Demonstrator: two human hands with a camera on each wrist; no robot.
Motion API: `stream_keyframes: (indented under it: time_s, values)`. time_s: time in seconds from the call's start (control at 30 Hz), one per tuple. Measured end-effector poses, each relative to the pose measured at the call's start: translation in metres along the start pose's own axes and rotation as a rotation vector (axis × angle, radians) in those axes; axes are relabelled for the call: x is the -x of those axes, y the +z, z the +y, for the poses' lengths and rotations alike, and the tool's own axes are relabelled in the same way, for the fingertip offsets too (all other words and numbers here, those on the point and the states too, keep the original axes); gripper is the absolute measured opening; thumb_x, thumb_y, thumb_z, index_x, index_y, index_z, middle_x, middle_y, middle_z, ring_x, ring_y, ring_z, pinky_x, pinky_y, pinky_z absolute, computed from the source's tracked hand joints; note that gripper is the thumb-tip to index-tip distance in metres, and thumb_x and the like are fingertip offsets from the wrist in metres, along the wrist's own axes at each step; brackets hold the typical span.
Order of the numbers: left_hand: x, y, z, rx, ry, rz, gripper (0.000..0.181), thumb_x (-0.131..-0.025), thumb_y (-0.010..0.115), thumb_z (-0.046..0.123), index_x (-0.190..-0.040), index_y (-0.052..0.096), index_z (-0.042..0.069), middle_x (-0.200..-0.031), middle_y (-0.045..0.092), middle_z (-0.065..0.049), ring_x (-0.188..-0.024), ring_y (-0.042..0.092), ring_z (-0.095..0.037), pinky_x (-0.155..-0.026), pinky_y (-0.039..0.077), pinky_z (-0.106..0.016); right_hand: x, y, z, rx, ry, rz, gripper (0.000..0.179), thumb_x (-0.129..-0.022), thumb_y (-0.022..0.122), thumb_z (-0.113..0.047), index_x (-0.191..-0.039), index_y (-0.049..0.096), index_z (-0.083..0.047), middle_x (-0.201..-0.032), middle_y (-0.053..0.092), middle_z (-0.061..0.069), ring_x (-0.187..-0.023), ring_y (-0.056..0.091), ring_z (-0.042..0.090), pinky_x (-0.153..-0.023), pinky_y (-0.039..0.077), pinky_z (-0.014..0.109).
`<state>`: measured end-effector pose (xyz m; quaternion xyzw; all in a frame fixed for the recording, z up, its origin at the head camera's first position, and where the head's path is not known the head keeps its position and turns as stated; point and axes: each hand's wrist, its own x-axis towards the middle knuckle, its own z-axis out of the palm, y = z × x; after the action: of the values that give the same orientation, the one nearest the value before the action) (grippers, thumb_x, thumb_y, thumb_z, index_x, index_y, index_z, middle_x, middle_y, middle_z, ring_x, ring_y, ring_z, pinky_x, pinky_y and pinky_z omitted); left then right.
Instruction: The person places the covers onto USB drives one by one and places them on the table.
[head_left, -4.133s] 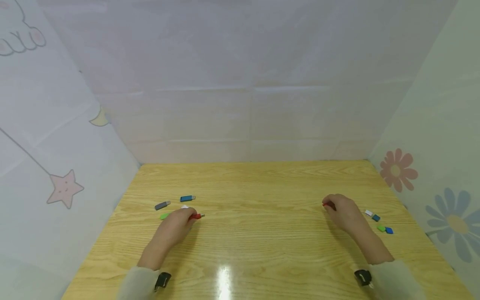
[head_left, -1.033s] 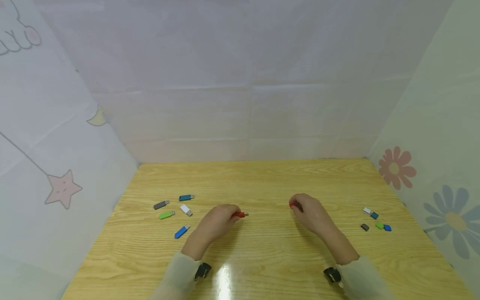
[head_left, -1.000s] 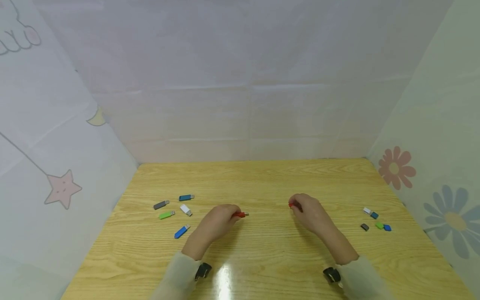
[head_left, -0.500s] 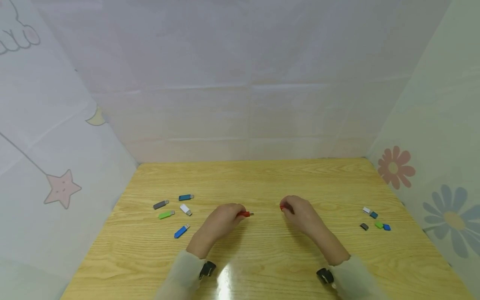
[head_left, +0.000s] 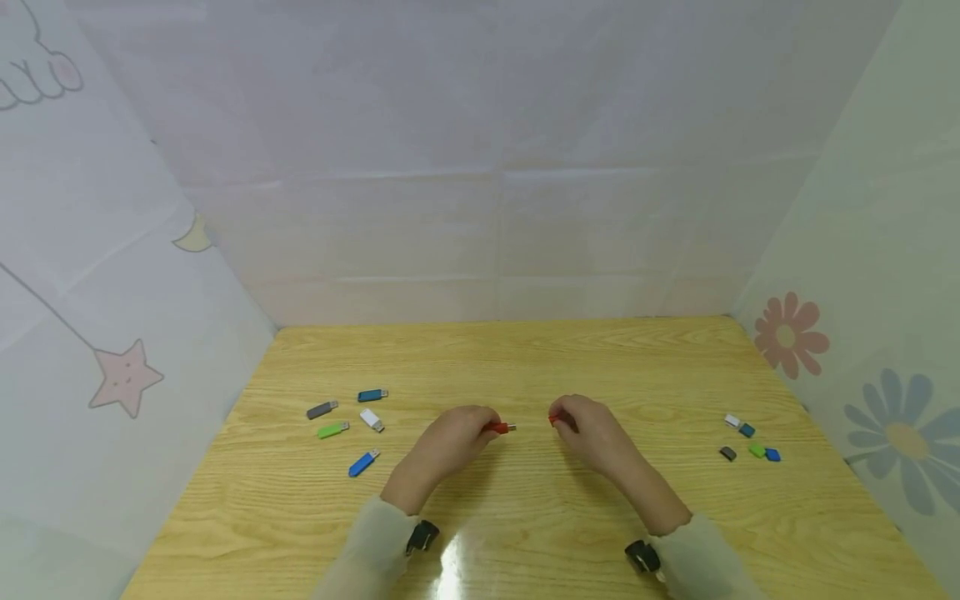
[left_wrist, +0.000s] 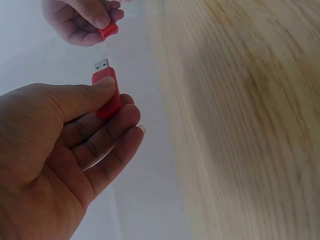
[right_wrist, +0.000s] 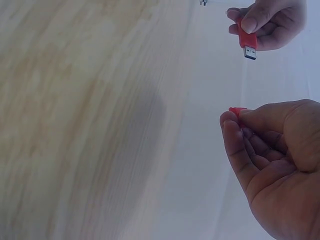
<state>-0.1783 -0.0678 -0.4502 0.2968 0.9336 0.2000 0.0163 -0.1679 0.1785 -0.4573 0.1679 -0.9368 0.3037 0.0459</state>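
My left hand pinches a red USB stick between thumb and fingers, over the middle of the table. The stick's bare metal plug points toward the other hand. Facing it, my right hand pinches a small red cap, mostly hidden by the fingertips in the right wrist view. A short gap separates plug and cap, and in the left wrist view the cap lies nearly in line with the plug.
Uncapped USB sticks lie at the left: grey, teal, white, green and blue. Loose caps lie at the right: white, teal, grey, green and blue. Pale sheets surround the wooden table.
Both hands have come inward from the two sides to the table's middle, carrying the red stick and red cap. Over the last second the gap between them has narrowed.
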Motion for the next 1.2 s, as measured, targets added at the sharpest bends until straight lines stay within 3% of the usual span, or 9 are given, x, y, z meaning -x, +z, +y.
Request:
stream_keyframes:
  time_s: [0.43, 1.2]
  values:
    - [-0.004, 0.001, 0.003, 0.032, 0.005, -0.010, 0.007, -0.099, 0.068, 0.018, -0.102, 0.073, 0.014, -0.093, 0.071, 0.005, -0.079, 0.062, -0.005, -0.072, 0.054, -0.022, -0.002, 0.003, -0.009, -0.033, 0.021, -0.027, 0.009, -0.094, 0.069, -0.002, -0.100, 0.069, -0.009, -0.091, 0.065, -0.003, -0.081, 0.060, 0.009, -0.070, 0.054, 0.029]
    - [-0.011, 0.004, 0.011, 0.005, 0.044, 0.003, 0.011, -0.100, 0.066, 0.019, -0.107, 0.073, 0.014, -0.096, 0.072, 0.004, -0.082, 0.064, -0.006, -0.075, 0.054, -0.022, -0.002, 0.007, -0.019, -0.077, -0.069, -0.021, 0.011, -0.092, 0.071, 0.000, -0.098, 0.069, -0.010, -0.091, 0.066, -0.005, -0.081, 0.064, 0.010, -0.070, 0.056, 0.025]
